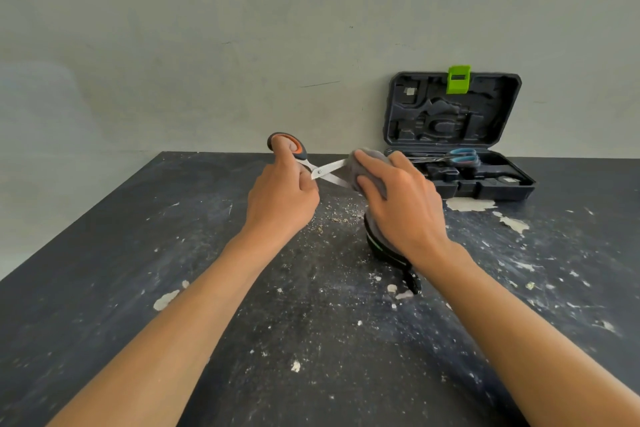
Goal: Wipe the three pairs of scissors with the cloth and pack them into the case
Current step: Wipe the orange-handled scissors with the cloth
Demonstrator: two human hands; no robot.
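l hand [282, 198] grip clamped on orange scissors [313, 165] handle, blades apart, held above tabletop [138, 253] | r hand [403, 204] grip clamped on grey cloth [369, 170] wrapped round blade tips | blue scissors [457, 157] in open case [460, 149] at far r by wall

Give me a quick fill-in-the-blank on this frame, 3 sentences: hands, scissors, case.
1. The left hand holds the orange-handled scissors with their blades ____.
2. The right hand presses a grey ____ around the blades.
3. The blue-handled scissors lie inside the open ____, whose lid has a green latch.

Missing words: open; cloth; case
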